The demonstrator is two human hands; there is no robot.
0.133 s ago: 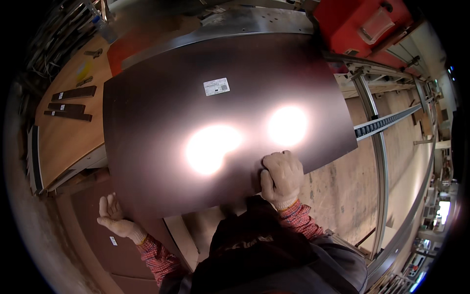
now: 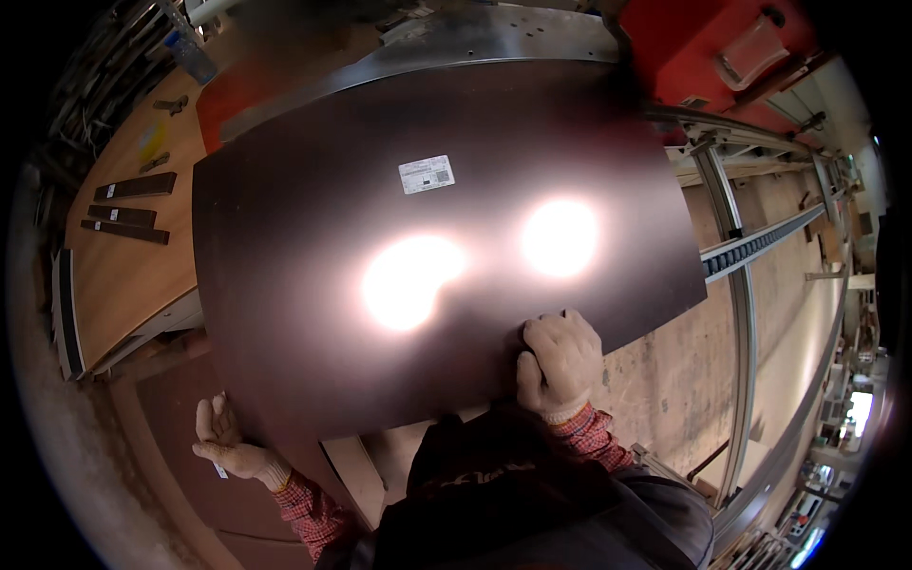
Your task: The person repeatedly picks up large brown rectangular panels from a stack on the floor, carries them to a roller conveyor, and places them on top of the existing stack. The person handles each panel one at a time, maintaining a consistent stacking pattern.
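Observation:
A large, dark brown, glossy panel (image 2: pixel 313 361) spreads in front of me, with two bright reflections and a white label (image 2: pixel 427 175) on its face. My right hand (image 2: pixel 562 366), in a pale knit glove, is closed over the panel's near edge, right of its middle, fingers curled on top. At the near left corner is my left hand (image 2: pixel 233 446), gloved alike, palm up. Its thumb and visible fingers stand apart beside the panel's edge; the other fingers are partly hidden there. Whether this hand bears any weight, I cannot tell.
Under the far edge runs a metal plate (image 2: pixel 494 43). A red machine housing (image 2: pixel 717 47) stands far right, above metal rails (image 2: pixel 736 328) and a cable chain (image 2: pixel 760 249). Several brown strips (image 2: pixel 138 184) lie on the wooden table (image 2: pixel 114 285) at left. Another brown panel (image 2: pixel 171 418) lies low left.
The panel's near edge has come slightly toward me and looks larger in view. My right hand has moved with it, a little nearer and to the right; my left hand has dropped slightly.

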